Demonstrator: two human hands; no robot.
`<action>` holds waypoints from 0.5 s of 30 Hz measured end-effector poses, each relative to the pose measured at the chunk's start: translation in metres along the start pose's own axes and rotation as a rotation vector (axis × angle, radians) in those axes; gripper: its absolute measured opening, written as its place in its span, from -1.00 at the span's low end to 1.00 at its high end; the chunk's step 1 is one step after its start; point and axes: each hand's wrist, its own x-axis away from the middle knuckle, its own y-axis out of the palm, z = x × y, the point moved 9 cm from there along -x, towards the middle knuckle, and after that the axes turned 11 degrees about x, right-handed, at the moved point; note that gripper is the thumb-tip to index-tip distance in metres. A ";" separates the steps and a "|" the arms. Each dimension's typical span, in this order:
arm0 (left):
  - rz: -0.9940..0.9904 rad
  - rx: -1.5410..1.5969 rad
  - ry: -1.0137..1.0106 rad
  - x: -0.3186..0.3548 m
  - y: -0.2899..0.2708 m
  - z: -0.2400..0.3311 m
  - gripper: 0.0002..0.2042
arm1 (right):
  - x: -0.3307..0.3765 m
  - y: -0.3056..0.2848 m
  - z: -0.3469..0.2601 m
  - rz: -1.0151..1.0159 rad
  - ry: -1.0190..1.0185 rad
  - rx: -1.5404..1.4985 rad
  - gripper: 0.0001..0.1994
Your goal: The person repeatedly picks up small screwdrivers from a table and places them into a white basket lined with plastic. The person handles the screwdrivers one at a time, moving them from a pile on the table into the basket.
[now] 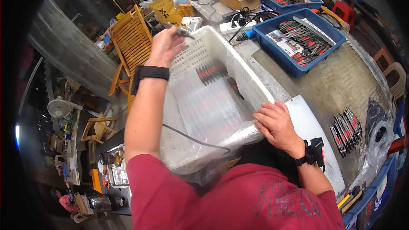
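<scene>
Glossy film-lined perforated plastic crate

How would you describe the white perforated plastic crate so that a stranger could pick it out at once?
On the grey worktop, the white perforated plastic crate sits tilted at the near edge, under both hands. Unlike the blue trays behind it, it is lined with clear plastic film.

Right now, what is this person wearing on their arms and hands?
Both hands are bare, with no gloves. The left hand has a wide black band around its wrist. The right hand has a black strap at the wrist that carries a small black boxy device. The forearms are uncovered; short dark red sleeves of a printed shirt end above the elbows.
</scene>
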 end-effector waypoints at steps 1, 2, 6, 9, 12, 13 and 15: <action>0.026 -0.098 -0.012 -0.006 -0.015 0.006 -0.91 | 0.001 0.002 -0.001 -0.010 -0.012 0.011 -0.80; 0.049 -0.190 -0.024 -0.012 -0.029 0.013 -0.91 | 0.003 0.004 -0.001 -0.020 -0.023 0.021 -0.81; 0.061 -0.745 -0.076 -0.039 -0.072 0.036 -0.80 | 0.006 0.005 0.001 -0.007 -0.017 -0.014 -0.82; -0.014 -1.030 -0.098 -0.057 -0.090 0.021 -0.83 | 0.007 0.006 0.003 -0.008 -0.007 -0.037 -0.83; -0.069 -1.330 -0.125 -0.075 -0.105 -0.025 -0.88 | 0.007 0.008 0.004 -0.004 0.002 -0.054 -0.84; -0.077 -1.271 -0.167 -0.079 -0.111 -0.045 -0.87 | 0.007 0.008 0.004 -0.009 0.005 -0.050 -0.84; -0.073 -1.185 -0.247 -0.089 -0.123 -0.088 -0.85 | 0.007 0.009 0.005 -0.020 0.011 -0.048 -0.85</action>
